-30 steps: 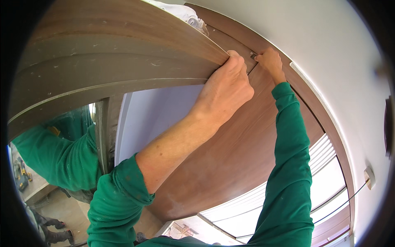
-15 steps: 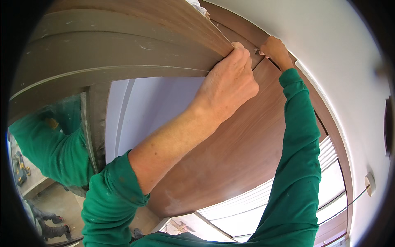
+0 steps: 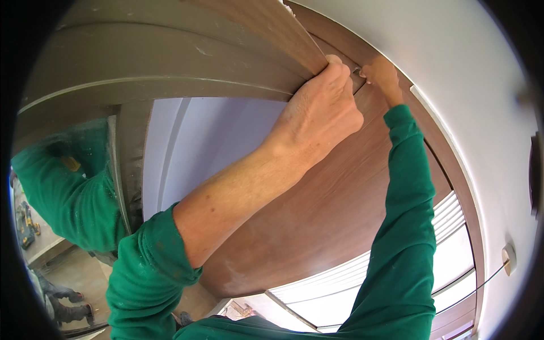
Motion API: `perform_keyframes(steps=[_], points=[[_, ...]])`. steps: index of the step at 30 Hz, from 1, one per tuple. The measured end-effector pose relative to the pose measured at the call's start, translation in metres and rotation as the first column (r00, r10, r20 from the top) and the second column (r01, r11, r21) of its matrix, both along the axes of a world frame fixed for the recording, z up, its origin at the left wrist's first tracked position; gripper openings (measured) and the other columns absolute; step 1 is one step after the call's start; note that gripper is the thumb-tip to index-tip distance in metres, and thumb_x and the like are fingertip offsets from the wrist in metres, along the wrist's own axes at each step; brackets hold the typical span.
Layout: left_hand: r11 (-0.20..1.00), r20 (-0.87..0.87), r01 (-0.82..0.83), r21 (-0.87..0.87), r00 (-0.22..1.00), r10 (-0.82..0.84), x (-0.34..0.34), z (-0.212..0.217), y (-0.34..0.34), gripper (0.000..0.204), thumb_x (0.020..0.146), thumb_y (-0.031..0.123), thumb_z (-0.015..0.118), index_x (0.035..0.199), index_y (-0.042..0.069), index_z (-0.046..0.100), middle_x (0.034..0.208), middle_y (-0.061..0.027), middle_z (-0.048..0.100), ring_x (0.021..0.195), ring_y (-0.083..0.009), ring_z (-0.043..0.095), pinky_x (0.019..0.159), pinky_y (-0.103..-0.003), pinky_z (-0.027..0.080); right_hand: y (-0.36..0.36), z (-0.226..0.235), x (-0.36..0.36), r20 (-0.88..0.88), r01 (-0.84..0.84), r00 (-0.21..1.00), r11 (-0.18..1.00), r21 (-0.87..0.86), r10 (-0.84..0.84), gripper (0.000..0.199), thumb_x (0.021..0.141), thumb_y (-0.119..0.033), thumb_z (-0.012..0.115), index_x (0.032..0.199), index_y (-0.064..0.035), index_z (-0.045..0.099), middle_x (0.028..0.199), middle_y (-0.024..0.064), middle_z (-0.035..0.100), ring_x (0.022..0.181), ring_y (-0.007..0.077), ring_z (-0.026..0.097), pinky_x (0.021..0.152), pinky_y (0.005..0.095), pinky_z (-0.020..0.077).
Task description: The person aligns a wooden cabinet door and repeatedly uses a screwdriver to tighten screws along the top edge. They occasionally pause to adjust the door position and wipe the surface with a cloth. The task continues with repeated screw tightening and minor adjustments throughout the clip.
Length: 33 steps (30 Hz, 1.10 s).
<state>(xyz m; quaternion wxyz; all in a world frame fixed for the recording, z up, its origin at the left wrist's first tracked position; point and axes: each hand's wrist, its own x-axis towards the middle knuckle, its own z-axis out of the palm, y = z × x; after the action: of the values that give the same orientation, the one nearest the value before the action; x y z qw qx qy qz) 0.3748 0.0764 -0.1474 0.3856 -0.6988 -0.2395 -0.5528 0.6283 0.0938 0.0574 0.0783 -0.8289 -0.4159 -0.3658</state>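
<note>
The edge of a wide, flat door with a grey-brown face and a brown wood-look rim [image 3: 170, 51] was held in the closed, bent fingers of the left hand [image 3: 326, 105]; it was seen high up, at the upper left. A small, shiny metal piece [image 3: 357, 72], set high up near a seam, was met by the bent fingers of the right hand [image 3: 381, 77]; whether it was pinched or only touched could not be told. If the thin edge slipped out of the left fingers, the door could be swung loose, and skin could be nipped. If the metal piece was pushed too hard, the wood near it could be scratched.

A big, smooth, brown wood panel [image 3: 294, 226] was marked by a pale smudge [image 3: 235, 276]. The white wall [image 3: 464, 73] was fitted with a round, off-white disc [image 3: 508, 260]. Dark-trousered legs [image 3: 73, 309] were shown in the shiny glass [image 3: 85, 263].
</note>
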Motion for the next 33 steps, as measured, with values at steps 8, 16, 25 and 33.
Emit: perform_keyframes(steps=[8,16,25,33], points=[[0.999,-0.012,-0.002,0.032,1.0,0.003,0.013,0.001,-0.001,0.007,0.069,0.012,0.079,0.076,0.011,0.08,0.082,-0.0044,0.068,0.099,-0.0239,0.06,0.109,-0.039,0.039,-0.026,-0.069,0.058,0.082,-0.256,0.967,0.91,0.326,0.243,0.035,0.088,-0.033,0.074,0.116,-0.015,0.082,0.109,0.0181,0.079,0.106,0.0403,0.073,0.095,0.0472,0.0575],[0.999,0.023,-0.007,0.033,1.0,0.006,0.014,0.001,-0.003,0.011,0.068,0.009,0.077,0.078,0.007,0.08,0.087,-0.0069,0.069,0.103,-0.0247,0.061,0.109,-0.039,0.041,-0.034,-0.017,0.043,-0.004,-0.099,0.995,0.991,0.087,0.099,0.03,0.084,-0.032,0.078,0.107,-0.014,0.084,0.104,0.0162,0.08,0.104,0.0373,0.074,0.094,0.0477,0.057],[0.999,0.061,0.003,0.054,0.998,-0.006,0.016,0.0,0.001,0.01,0.069,0.01,0.076,0.078,0.008,0.08,0.082,-0.0061,0.069,0.098,-0.0239,0.06,0.109,-0.039,0.04,-0.016,0.003,0.008,-0.081,0.048,0.995,0.998,-0.033,-0.051,0.02,0.079,-0.023,0.077,0.094,-0.0096,0.082,0.081,0.0074,0.078,0.09,0.0264,0.076,0.086,0.0409,0.0577],[0.999,0.001,0.032,-0.015,0.999,-0.032,0.015,0.001,-0.006,0.011,0.068,0.013,0.077,0.078,0.009,0.08,0.08,-0.0059,0.068,0.096,-0.0233,0.059,0.106,-0.037,0.04,0.0,0.016,0.008,-0.087,0.095,0.991,0.992,-0.077,-0.102,0.018,0.076,-0.021,0.078,0.081,-0.0034,0.076,0.078,0.009,0.077,0.087,0.026,0.077,0.081,0.0407,0.059]])
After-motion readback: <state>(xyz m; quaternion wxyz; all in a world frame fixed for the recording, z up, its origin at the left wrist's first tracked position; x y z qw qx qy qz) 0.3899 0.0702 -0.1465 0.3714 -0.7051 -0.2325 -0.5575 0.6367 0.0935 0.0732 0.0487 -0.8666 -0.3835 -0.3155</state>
